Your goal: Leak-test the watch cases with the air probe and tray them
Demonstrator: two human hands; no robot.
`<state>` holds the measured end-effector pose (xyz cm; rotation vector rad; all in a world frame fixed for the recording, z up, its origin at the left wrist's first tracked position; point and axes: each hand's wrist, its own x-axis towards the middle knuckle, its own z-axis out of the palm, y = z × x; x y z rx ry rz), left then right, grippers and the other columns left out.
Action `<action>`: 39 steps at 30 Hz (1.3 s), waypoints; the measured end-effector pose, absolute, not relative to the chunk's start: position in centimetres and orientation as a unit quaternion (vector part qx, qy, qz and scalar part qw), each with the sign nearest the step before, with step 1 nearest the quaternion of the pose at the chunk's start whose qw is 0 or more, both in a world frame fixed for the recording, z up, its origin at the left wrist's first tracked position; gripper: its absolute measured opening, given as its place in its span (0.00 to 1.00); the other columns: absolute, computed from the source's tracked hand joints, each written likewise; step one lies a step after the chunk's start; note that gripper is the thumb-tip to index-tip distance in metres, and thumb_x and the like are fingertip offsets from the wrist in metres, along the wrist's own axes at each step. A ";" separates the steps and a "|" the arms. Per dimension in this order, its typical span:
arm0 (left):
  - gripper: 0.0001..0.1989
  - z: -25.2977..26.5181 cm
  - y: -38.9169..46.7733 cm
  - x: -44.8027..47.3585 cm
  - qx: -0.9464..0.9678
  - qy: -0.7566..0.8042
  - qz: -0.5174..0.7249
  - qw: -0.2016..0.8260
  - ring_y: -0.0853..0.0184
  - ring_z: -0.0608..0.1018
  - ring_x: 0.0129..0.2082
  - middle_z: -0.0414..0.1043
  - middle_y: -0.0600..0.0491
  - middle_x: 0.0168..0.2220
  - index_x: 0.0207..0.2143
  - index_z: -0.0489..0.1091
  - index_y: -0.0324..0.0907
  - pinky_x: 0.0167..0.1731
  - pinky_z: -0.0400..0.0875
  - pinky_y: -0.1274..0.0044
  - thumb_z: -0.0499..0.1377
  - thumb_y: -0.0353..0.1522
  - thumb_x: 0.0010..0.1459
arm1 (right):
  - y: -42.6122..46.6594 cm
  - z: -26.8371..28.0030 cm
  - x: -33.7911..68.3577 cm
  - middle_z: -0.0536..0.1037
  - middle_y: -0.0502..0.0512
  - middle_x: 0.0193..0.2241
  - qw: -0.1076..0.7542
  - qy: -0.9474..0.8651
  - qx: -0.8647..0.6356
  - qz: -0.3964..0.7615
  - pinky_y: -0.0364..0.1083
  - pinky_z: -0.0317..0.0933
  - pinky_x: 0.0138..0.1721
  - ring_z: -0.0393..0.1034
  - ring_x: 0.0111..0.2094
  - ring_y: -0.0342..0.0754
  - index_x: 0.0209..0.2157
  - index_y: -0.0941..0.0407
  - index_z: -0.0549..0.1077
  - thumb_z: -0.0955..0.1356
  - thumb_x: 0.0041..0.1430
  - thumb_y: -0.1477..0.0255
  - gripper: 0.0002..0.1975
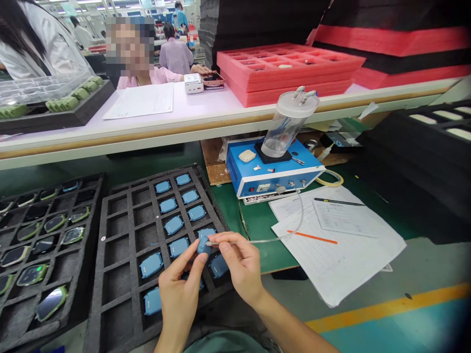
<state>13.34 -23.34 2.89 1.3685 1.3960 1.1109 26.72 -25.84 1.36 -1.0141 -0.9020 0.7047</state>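
Observation:
My left hand (182, 282) grips a small blue watch case (202, 246) between thumb and fingers, tilted up on its side. Against the right side of that case, my right hand (239, 260) pinches the end of a clear thin tube (270, 240). The tube curves back to the front of a blue control box (277, 176). Below both hands lies a black foam tray (119, 264), whose right-hand compartments hold several blue watch cases (173, 225). My fingers hide the tube's tip in part.
Left of it, another foam tray (79, 255) holds green-framed watches. A clear cylinder (283, 127) stands on the control box. Papers (331, 264) with an orange stick (312, 237) lie to the right. Red foam trays (253, 81) sit on the shelf, and a person in pink is behind it.

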 end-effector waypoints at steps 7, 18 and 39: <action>0.20 2.9 -23.2 13.3 0.551 0.558 0.445 0.432 0.60 0.85 0.30 0.85 0.47 0.43 0.44 0.85 0.45 0.33 0.83 0.74 0.71 0.45 0.52 | -25.7 1.5 26.7 0.85 0.56 0.39 0.723 -0.401 -0.459 0.325 0.46 0.77 0.46 0.83 0.42 0.49 0.40 0.52 0.82 0.70 0.69 0.68 0.07; 0.19 2.9 -23.1 13.3 0.556 0.553 0.450 0.427 0.61 0.85 0.30 0.85 0.47 0.42 0.44 0.85 0.46 0.33 0.83 0.75 0.71 0.44 0.52 | -25.6 1.4 26.8 0.85 0.56 0.39 0.722 -0.405 -0.459 0.322 0.45 0.77 0.47 0.83 0.43 0.48 0.40 0.52 0.83 0.70 0.70 0.68 0.08; 0.17 2.8 -23.3 13.4 0.551 0.546 0.460 0.432 0.61 0.86 0.30 0.85 0.49 0.43 0.44 0.85 0.46 0.33 0.83 0.75 0.71 0.42 0.52 | -25.9 1.4 26.8 0.85 0.54 0.40 0.723 -0.409 -0.458 0.317 0.44 0.76 0.47 0.82 0.43 0.47 0.41 0.52 0.83 0.69 0.70 0.71 0.08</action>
